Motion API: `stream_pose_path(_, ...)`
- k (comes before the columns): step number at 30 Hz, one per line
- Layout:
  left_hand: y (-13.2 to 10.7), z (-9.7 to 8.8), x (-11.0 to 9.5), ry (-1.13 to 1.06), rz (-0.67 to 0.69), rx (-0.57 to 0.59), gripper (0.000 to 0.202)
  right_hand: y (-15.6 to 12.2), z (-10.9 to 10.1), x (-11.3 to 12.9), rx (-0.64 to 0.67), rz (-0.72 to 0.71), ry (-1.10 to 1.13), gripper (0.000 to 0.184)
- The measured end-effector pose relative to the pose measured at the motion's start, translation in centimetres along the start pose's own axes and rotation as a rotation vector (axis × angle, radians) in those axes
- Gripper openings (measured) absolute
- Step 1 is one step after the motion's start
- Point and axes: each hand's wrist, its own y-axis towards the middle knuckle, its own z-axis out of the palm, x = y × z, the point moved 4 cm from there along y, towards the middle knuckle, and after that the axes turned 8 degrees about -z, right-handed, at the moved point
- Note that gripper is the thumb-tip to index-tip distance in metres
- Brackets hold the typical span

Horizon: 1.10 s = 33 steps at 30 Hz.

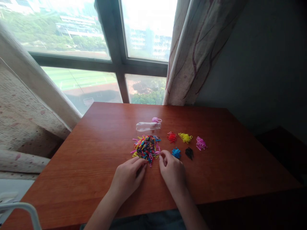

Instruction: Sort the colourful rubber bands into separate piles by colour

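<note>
And here at the head view, both hands are down on the table (103, 137), working close to its near edge. In the middle lies the mixed pile (146, 147) of small coloured loops, set squarely between the two hands, presumably so either can reach it. The left hand (128, 177) has thumb and finger drawn together at the pile's near side; whether they pinch a loop, I cannot tell. The right hand (173, 172) curls in at the pile's right side, fingertips close together by a loop, and again I can't call a grip.

Now over towards the right edge: red pile (172, 137), yellow pile (185, 138), pink pile (201, 143), blue pile (176, 153), black pile (189, 153)! One colour apiece, spaced apart, seemingly so they don't mingle. Blue sits just beside the right hand. Towards the far edge, a clear container (147, 127) lies on its side with a pink piece (156, 120) just beyond, likely put there to leave elbow room.
</note>
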Motion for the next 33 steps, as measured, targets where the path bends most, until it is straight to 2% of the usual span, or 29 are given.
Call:
stream_pose_path(13, 0.1, -0.2, -0.1, 0.016, 0.013, -0.011, 0.018, -0.9, -0.5, -0.1, -0.021, -0.079, 0.270, 0.017)
stream_pose_path(33, 0.1, -0.2, -0.2, -0.001, 0.013, -0.018, 0.017, -1.6, -1.0, 0.0, 0.017, -0.099, 0.490, 0.026)
